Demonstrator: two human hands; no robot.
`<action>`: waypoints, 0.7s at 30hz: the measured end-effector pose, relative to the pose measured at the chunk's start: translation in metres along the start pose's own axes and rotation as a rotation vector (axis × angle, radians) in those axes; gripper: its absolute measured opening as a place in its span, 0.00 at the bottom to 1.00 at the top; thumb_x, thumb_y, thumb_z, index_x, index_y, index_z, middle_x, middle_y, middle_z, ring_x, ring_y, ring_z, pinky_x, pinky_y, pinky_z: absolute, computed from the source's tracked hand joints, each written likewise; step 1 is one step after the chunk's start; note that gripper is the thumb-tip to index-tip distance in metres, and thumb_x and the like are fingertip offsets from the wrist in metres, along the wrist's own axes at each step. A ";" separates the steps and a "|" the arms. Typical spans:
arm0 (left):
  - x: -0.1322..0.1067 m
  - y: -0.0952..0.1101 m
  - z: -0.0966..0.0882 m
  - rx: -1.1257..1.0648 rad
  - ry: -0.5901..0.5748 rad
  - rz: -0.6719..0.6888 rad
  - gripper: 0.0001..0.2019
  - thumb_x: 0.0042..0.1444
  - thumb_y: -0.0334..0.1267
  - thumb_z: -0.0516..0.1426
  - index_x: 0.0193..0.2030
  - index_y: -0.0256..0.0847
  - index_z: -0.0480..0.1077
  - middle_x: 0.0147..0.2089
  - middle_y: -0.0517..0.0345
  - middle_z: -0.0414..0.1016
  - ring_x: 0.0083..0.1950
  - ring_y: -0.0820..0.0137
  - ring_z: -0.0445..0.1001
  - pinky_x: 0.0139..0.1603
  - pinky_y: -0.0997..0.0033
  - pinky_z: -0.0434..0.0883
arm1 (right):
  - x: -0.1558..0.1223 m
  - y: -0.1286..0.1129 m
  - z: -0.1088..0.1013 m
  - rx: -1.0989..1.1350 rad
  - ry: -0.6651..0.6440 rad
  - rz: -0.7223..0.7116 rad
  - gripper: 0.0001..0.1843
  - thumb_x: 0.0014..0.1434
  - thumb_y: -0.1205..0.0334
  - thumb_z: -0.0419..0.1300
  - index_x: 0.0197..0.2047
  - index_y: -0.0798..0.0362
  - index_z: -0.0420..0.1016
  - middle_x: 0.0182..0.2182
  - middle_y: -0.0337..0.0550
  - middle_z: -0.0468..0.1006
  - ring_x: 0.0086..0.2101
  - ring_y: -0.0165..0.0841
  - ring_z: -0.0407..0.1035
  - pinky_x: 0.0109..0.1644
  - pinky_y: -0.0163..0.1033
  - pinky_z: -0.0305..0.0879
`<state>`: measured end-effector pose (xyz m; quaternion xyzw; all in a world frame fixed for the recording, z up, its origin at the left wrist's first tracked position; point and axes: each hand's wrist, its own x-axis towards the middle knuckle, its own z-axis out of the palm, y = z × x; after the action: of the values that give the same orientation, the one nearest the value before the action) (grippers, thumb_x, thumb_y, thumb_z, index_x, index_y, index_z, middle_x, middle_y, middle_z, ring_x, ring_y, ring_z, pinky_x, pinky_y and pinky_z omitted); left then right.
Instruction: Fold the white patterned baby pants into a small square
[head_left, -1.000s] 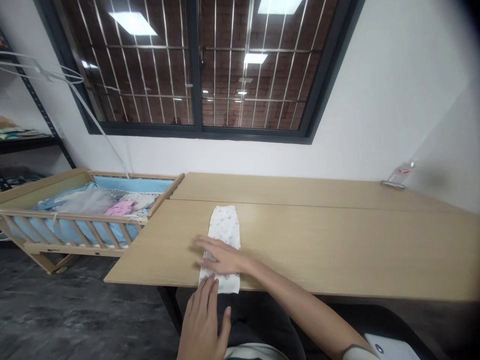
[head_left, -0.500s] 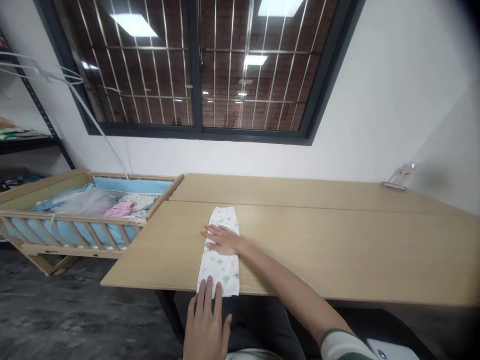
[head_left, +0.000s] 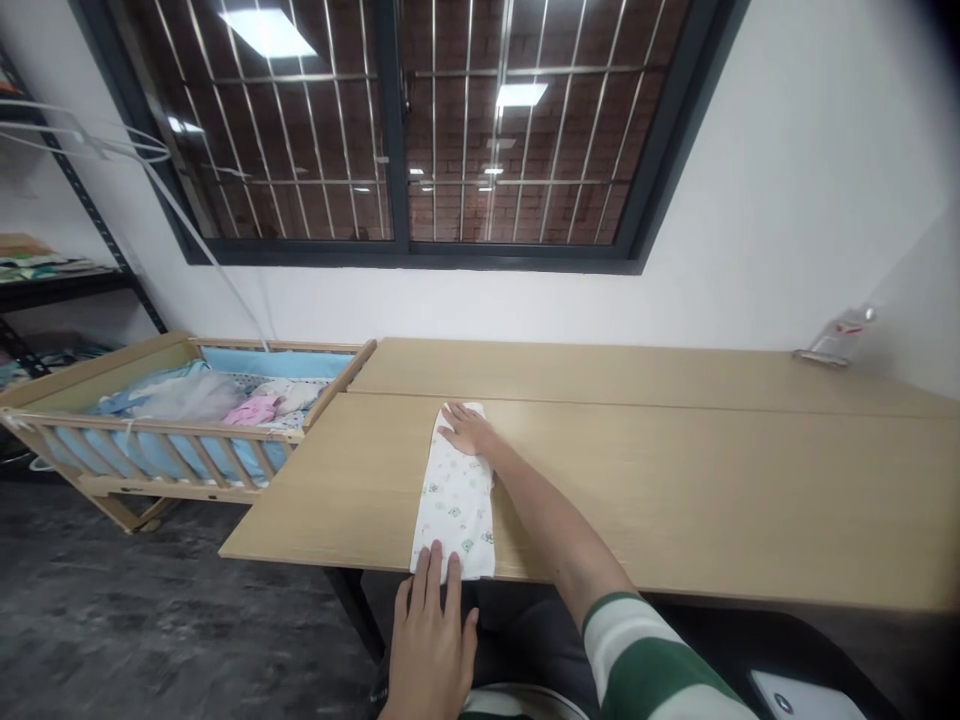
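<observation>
A long folded white cloth (head_left: 455, 500) with small green and grey prints lies flat on the light wooden table (head_left: 637, 480), its near end at the front edge. Across the far end of the cloth rests my right hand (head_left: 466, 430), palm down with fingers spread. My left hand (head_left: 431, 630) is at the near end, fingers stretched out and their tips on the cloth by the table edge. Neither hand grips anything.
To the left stands a wooden crib (head_left: 217, 440) with blue lining, holding a pink cloth (head_left: 255, 409) and other bedding. A clear plastic item (head_left: 836, 338) sits at the back right. A phone (head_left: 806, 697) lies low at the right, below the table.
My right hand has slid away from me along the cloth, from its middle to its far end. My left hand stays at the near end. The view has shifted slightly.
</observation>
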<state>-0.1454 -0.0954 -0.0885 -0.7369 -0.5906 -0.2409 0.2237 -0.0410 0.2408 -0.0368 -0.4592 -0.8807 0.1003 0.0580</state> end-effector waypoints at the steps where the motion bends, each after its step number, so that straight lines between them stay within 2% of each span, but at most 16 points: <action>1: 0.002 0.004 0.001 -0.009 -0.002 0.002 0.27 0.67 0.44 0.53 0.70 0.38 0.63 0.71 0.42 0.64 0.70 0.53 0.63 0.60 0.56 0.66 | -0.001 0.005 0.000 0.007 0.017 -0.011 0.39 0.72 0.41 0.39 0.77 0.56 0.46 0.76 0.49 0.41 0.74 0.41 0.34 0.75 0.49 0.35; 7: 0.018 0.039 0.011 -0.106 0.031 -0.004 0.30 0.65 0.47 0.54 0.71 0.36 0.62 0.70 0.38 0.65 0.69 0.49 0.64 0.60 0.50 0.68 | -0.022 0.039 -0.012 -0.005 0.147 -0.047 0.33 0.72 0.51 0.46 0.73 0.60 0.56 0.73 0.56 0.53 0.72 0.45 0.46 0.74 0.49 0.43; 10: 0.023 0.052 0.015 -0.132 0.026 -0.018 0.34 0.64 0.49 0.55 0.73 0.34 0.58 0.71 0.35 0.63 0.70 0.46 0.62 0.61 0.47 0.67 | -0.036 0.042 -0.021 -0.023 0.248 -0.029 0.29 0.70 0.58 0.47 0.70 0.63 0.60 0.69 0.61 0.60 0.69 0.47 0.52 0.72 0.52 0.46; 14: 0.023 0.058 0.018 -0.137 0.002 -0.054 0.38 0.63 0.51 0.56 0.74 0.32 0.55 0.72 0.32 0.60 0.71 0.44 0.60 0.62 0.44 0.65 | -0.065 0.023 -0.025 -0.022 0.359 -0.114 0.24 0.68 0.64 0.48 0.65 0.60 0.65 0.65 0.61 0.66 0.63 0.48 0.59 0.69 0.56 0.52; 17: 0.023 0.055 0.017 -0.137 -0.003 -0.038 0.35 0.63 0.51 0.56 0.72 0.33 0.59 0.72 0.34 0.61 0.71 0.44 0.60 0.61 0.44 0.66 | -0.104 -0.001 -0.026 0.104 0.446 -0.144 0.20 0.67 0.65 0.51 0.60 0.58 0.69 0.57 0.58 0.73 0.58 0.46 0.65 0.64 0.54 0.59; 19: 0.023 0.052 0.016 -0.136 -0.004 -0.025 0.34 0.63 0.52 0.56 0.70 0.34 0.63 0.71 0.34 0.63 0.70 0.44 0.62 0.61 0.45 0.66 | -0.137 -0.017 -0.029 0.252 0.408 -0.130 0.17 0.69 0.62 0.51 0.56 0.56 0.72 0.49 0.54 0.78 0.51 0.43 0.71 0.58 0.50 0.65; 21: 0.022 0.047 0.014 -0.126 -0.006 -0.016 0.32 0.63 0.52 0.56 0.69 0.34 0.64 0.70 0.35 0.65 0.68 0.46 0.64 0.60 0.46 0.67 | -0.175 -0.032 -0.036 0.385 0.277 -0.128 0.16 0.71 0.58 0.50 0.52 0.53 0.75 0.43 0.49 0.80 0.44 0.40 0.74 0.51 0.46 0.70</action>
<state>-0.0940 -0.0791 -0.0881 -0.7455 -0.5808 -0.2773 0.1734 0.0407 0.0836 0.0036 -0.3925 -0.8562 0.1986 0.2711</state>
